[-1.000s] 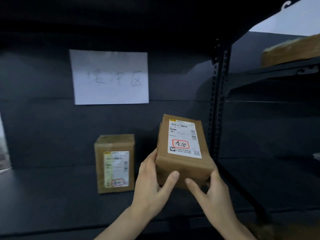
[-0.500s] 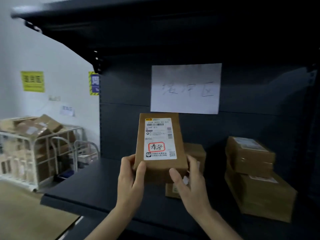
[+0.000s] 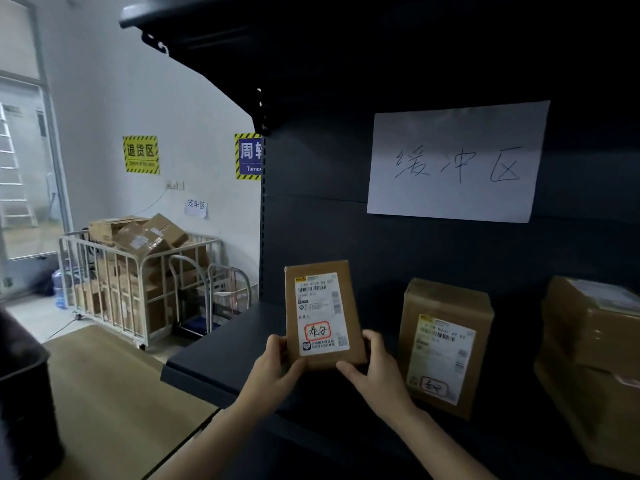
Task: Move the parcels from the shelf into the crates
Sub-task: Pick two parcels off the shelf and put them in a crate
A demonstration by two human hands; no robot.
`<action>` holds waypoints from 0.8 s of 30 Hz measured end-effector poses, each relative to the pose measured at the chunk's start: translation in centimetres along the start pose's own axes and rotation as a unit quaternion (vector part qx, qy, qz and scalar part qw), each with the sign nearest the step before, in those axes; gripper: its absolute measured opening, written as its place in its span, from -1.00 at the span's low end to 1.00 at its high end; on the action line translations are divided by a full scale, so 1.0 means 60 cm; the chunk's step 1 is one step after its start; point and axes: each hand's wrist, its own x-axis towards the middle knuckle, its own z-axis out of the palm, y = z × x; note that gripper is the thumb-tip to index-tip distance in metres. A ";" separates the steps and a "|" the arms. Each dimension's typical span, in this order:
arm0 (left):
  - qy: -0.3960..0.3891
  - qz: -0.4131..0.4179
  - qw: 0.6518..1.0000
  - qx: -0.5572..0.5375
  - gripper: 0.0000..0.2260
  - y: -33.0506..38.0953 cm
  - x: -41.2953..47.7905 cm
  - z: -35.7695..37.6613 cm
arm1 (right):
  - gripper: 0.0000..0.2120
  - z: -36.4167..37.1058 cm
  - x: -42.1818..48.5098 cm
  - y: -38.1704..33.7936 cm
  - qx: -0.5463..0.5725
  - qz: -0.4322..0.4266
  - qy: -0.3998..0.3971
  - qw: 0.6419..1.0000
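Note:
Both hands hold a small brown parcel [image 3: 320,306] with a white label and a red-circled mark, upright above the dark shelf board [image 3: 221,358]. My left hand [image 3: 275,367] grips its lower left edge, my right hand [image 3: 372,365] its lower right edge. A second labelled brown parcel [image 3: 446,341] stands on the shelf just to the right. At the far right edge sit stacked larger brown boxes [image 3: 595,358].
A white paper sign [image 3: 457,161] hangs on the shelf's back panel. A white wire cage trolley [image 3: 138,289] full of cardboard boxes stands at the left by the wall. A dark bin [image 3: 24,410] is at the lower left, on a wooden floor [image 3: 114,403].
My view has swung left, away from the shelf's right post. The held parcel has shifted left and now sits clear of the second parcel, still in both hands.

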 end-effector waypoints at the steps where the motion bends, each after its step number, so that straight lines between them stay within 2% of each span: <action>1: -0.010 0.008 1.000 0.006 -0.79 -0.008 0.005 0.004 | -0.42 0.002 0.002 0.007 -0.004 0.012 0.000 1.000; 7: -0.064 0.020 0.990 0.125 -0.66 -0.038 0.038 0.028 | -0.56 0.004 0.004 0.046 -0.092 0.038 0.014 0.995; 10: -0.078 0.010 0.977 0.197 -0.64 -0.045 0.044 0.044 | -0.60 -0.003 0.006 0.057 -0.135 0.057 -0.008 0.989; 13: -0.084 -0.005 0.966 0.246 -0.59 -0.048 0.047 0.053 | -0.58 -0.013 0.000 0.061 -0.167 0.066 -0.039 0.983; 18: -0.086 0.004 0.943 0.321 -0.54 -0.050 0.052 0.052 | -0.48 -0.038 -0.038 0.069 -0.194 0.033 -0.061 0.979; 21: -0.085 0.016 0.932 0.351 -0.56 -0.054 0.054 0.051 | -0.53 -0.070 -0.079 0.085 -0.211 0.014 -0.043 0.976; 24: -0.093 0.014 0.930 0.356 -0.54 -0.056 0.058 0.050 | -0.60 -0.122 -0.111 0.101 -0.258 0.022 0.018 0.966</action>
